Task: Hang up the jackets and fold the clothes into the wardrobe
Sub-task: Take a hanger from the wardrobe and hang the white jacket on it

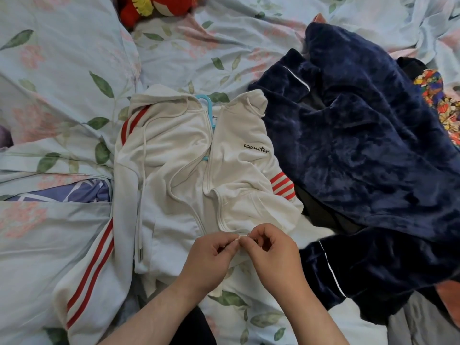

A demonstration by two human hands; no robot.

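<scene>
A white zip-up hoodie (174, 155) with red sleeve stripes lies face up on the bed, its front open. A light blue hanger (208, 105) sits inside it, the hook poking out at the neck. My left hand (211, 255) and my right hand (268, 247) meet at the hoodie's bottom hem, each pinching one end of the zipper between thumb and fingertips. A dark blue velvet garment (368, 135) with white piping lies heaped to the right of the hoodie.
The bed is covered by a pale floral sheet (62, 78). A red plush toy (154, 6) lies at the top. A colourful patterned cloth (435, 95) and grey fabric (420, 322) lie at the right edge.
</scene>
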